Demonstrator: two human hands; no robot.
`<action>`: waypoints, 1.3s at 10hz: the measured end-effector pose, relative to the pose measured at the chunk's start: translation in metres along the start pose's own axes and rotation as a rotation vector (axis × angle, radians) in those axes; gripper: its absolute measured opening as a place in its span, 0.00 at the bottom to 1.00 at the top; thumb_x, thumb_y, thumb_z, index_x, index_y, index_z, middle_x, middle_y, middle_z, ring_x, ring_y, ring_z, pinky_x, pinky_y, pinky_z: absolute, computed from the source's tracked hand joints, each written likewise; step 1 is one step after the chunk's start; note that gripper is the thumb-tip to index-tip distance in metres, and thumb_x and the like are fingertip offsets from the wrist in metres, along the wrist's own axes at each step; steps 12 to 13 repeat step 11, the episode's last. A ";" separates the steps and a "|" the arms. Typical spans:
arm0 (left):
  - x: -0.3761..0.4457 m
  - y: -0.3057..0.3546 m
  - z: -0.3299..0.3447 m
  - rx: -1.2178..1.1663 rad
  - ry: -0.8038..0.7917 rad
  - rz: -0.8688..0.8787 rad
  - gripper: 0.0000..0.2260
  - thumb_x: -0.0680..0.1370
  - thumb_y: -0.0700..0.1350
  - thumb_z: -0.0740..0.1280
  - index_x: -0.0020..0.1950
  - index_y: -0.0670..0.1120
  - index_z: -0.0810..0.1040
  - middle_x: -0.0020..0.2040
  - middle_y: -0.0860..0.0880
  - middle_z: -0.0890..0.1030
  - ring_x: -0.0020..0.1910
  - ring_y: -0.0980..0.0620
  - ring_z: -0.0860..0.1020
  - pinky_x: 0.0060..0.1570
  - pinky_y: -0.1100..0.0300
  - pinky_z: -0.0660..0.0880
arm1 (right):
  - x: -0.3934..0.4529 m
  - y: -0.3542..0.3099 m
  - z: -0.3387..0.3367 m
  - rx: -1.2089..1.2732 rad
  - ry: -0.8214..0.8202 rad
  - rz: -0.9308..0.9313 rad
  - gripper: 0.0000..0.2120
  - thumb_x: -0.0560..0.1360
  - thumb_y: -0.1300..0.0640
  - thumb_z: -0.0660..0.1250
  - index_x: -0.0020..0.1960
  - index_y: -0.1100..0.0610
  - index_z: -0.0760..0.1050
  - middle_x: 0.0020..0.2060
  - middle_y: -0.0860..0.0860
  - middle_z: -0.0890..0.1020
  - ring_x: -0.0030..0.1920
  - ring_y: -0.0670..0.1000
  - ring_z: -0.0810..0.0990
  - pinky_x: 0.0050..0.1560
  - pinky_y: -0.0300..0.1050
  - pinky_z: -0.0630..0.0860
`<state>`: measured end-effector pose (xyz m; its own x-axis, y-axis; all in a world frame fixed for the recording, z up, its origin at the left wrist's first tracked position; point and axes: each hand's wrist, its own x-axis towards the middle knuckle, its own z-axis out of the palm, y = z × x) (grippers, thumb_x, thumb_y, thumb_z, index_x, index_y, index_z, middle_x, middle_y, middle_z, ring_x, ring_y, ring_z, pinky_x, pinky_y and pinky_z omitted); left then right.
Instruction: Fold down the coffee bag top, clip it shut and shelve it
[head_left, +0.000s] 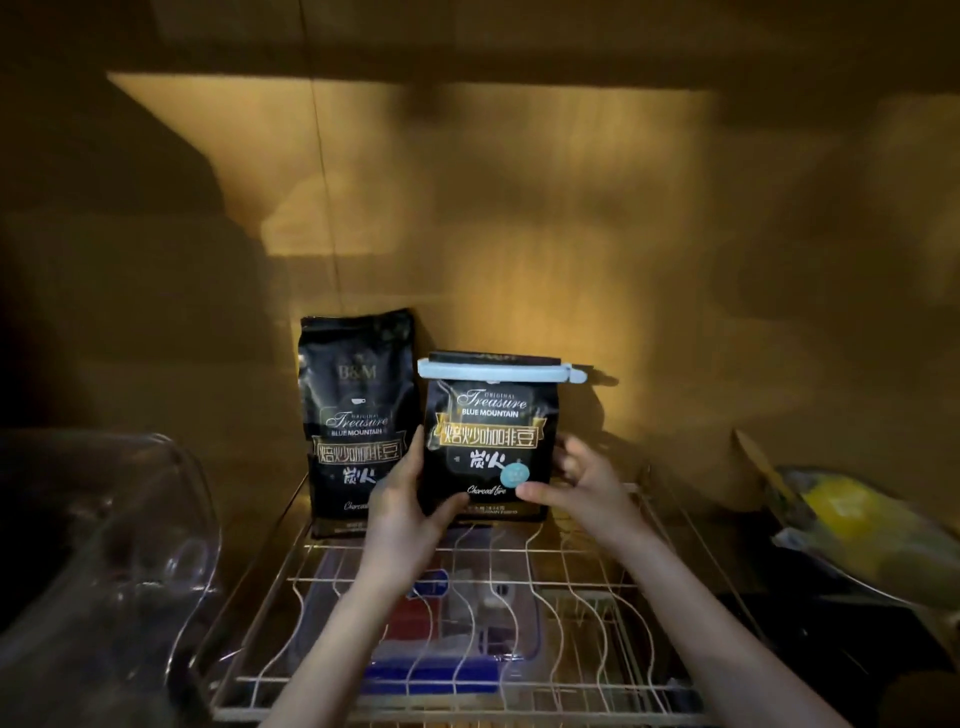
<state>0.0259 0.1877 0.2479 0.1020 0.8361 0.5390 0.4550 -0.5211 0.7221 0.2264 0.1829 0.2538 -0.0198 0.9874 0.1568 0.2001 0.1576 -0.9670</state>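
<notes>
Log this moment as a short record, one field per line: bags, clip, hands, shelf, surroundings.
held bag: clipped coffee bag, upright at the back of the wire shelf, top folded down
clip: pale blue clip across the folded top
second bag: unclipped coffee bag, upright, taller, just left of the held one
left hand: grips the held bag's left edge
right hand: at its lower right side
surroundings: clear container left, yellow packet right
</notes>
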 end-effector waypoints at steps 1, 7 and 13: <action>0.002 -0.013 0.009 0.113 -0.021 0.057 0.38 0.68 0.36 0.72 0.72 0.40 0.54 0.65 0.43 0.70 0.65 0.50 0.67 0.63 0.64 0.61 | 0.004 0.018 0.005 -0.020 -0.014 0.083 0.25 0.65 0.60 0.75 0.56 0.43 0.70 0.48 0.42 0.81 0.49 0.41 0.82 0.50 0.41 0.80; 0.001 -0.022 0.036 0.636 -0.151 0.192 0.41 0.68 0.52 0.70 0.72 0.38 0.51 0.73 0.39 0.55 0.72 0.42 0.52 0.67 0.44 0.56 | 0.012 0.019 0.015 -0.006 -0.017 0.205 0.26 0.71 0.57 0.70 0.66 0.48 0.65 0.60 0.49 0.74 0.62 0.51 0.73 0.55 0.41 0.71; 0.050 0.074 -0.039 0.544 -0.114 0.090 0.20 0.76 0.56 0.60 0.61 0.45 0.72 0.60 0.43 0.77 0.57 0.42 0.75 0.51 0.50 0.74 | -0.070 -0.153 -0.017 0.029 0.245 -0.328 0.19 0.71 0.61 0.68 0.61 0.50 0.72 0.55 0.47 0.80 0.56 0.46 0.79 0.58 0.43 0.74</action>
